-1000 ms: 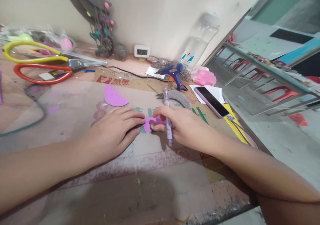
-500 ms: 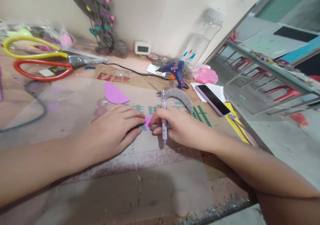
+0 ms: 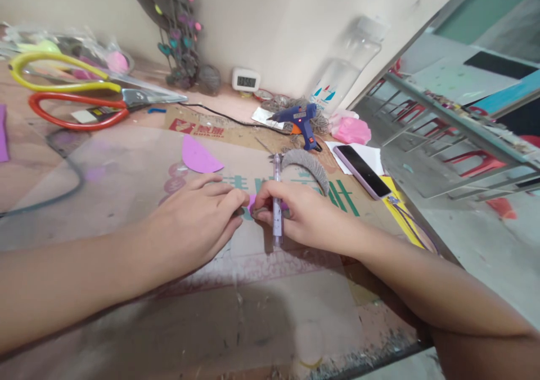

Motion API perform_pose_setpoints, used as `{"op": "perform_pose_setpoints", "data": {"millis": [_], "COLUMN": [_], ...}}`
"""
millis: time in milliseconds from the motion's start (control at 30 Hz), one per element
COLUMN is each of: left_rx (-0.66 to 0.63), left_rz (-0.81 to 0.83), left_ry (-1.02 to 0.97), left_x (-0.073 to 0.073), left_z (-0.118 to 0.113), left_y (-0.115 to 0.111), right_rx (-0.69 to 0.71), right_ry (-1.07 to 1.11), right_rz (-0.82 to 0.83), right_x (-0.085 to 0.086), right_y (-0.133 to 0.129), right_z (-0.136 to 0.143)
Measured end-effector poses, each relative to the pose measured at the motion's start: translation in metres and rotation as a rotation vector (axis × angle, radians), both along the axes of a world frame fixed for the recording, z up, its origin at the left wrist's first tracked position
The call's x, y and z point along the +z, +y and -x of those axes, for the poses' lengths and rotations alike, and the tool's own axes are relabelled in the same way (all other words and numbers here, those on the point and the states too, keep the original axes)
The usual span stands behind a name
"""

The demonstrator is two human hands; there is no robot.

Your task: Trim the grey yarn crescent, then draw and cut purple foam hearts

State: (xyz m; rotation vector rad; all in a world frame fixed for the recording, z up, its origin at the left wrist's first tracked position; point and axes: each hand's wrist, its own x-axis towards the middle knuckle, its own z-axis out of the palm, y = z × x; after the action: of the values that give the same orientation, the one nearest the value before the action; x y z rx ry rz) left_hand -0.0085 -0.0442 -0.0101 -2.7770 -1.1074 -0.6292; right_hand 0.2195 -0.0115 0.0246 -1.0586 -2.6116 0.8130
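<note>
My left hand (image 3: 202,217) lies palm down on the covered tabletop, its fingertips by a small purple piece (image 3: 252,204). My right hand (image 3: 291,211) is closed, with a clear-and-purple pen (image 3: 277,217) upright between its fingers. Its fingertips also pinch at a small greyish thing over the purple piece, mostly hidden. Beyond the right hand lies a grey yarn-wrapped crescent (image 3: 310,165). A purple half-round piece (image 3: 200,155) rests past my left fingers.
Large scissors (image 3: 113,107) lie at the back left. Behind my hands are a timer (image 3: 246,80), a blue glue gun (image 3: 301,122) with its cord, and a bottle (image 3: 341,70). A phone (image 3: 361,171) lies to the right, near the table's edge (image 3: 447,250).
The view has shifted slightly, so the tabletop things appear a little further right. The fingertips of my left hand have curled slightly beside the small purple piece. The right hand still holds the pen.
</note>
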Motion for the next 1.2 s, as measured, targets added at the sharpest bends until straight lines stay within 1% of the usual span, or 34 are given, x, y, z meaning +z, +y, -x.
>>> {"op": "perform_pose_setpoints", "data": {"millis": [133, 200, 267, 367, 433, 567, 633, 767, 800, 933, 967, 1033, 1100, 1133, 1200], "left_rx": [-0.009, -0.007, -0.002, 0.004, 0.004, -0.004, 0.000, 0.000, -0.003, 0.003, 0.002, -0.008, -0.009, -0.004, 0.010], "left_rz": [0.001, 0.001, -0.004, -0.024, -0.037, -0.049, -0.049, -0.038, -0.036, -0.023, -0.021, -0.018, -0.018, -0.017, -0.008], "left_ry": [-0.003, -0.004, 0.002, 0.015, 0.022, 0.016, 0.012, 0.020, 0.023, 0.031, 0.033, 0.029, 0.020, 0.014, 0.009], "left_x": [0.001, 0.001, 0.001, 0.000, -0.001, -0.001, -0.001, -0.002, -0.002, -0.002, -0.002, -0.001, 0.000, 0.000, 0.000], "left_z": [0.000, -0.001, -0.001, -0.001, -0.001, -0.002, -0.002, -0.002, -0.002, -0.002, -0.002, -0.002, -0.002, -0.002, -0.003], "left_y": [0.000, 0.000, -0.001, -0.001, -0.002, -0.003, -0.003, -0.003, -0.003, -0.003, -0.003, -0.003, -0.003, -0.003, -0.003], "right_rx": [-0.050, -0.060, -0.051, -0.017, 0.002, -0.022, -0.034, 0.040, 0.039, -0.016, -0.004, 0.040, 0.050, 0.033, -0.032], "right_ry": [0.119, 0.179, 0.173, 0.098, 0.075, 0.131, 0.163, 0.084, 0.080, 0.146, 0.143, 0.122, 0.121, 0.130, 0.127], "right_rz": [-0.047, -0.074, -0.060, 0.038, 0.066, 0.005, 0.015, 0.187, 0.198, 0.072, 0.081, 0.157, 0.210, 0.194, 0.061], "right_x": [-0.015, -0.019, -0.017, -0.008, -0.003, -0.008, -0.009, -0.004, -0.003, -0.005, -0.006, -0.006, -0.005, -0.004, -0.002], "right_y": [0.000, 0.001, 0.003, 0.007, 0.009, 0.009, 0.010, 0.014, 0.015, 0.016, 0.016, 0.015, 0.016, 0.018, 0.024], "right_z": [0.004, 0.004, 0.004, 0.003, 0.003, 0.003, 0.002, -0.001, -0.002, -0.001, -0.001, -0.001, -0.002, -0.003, -0.007]}}
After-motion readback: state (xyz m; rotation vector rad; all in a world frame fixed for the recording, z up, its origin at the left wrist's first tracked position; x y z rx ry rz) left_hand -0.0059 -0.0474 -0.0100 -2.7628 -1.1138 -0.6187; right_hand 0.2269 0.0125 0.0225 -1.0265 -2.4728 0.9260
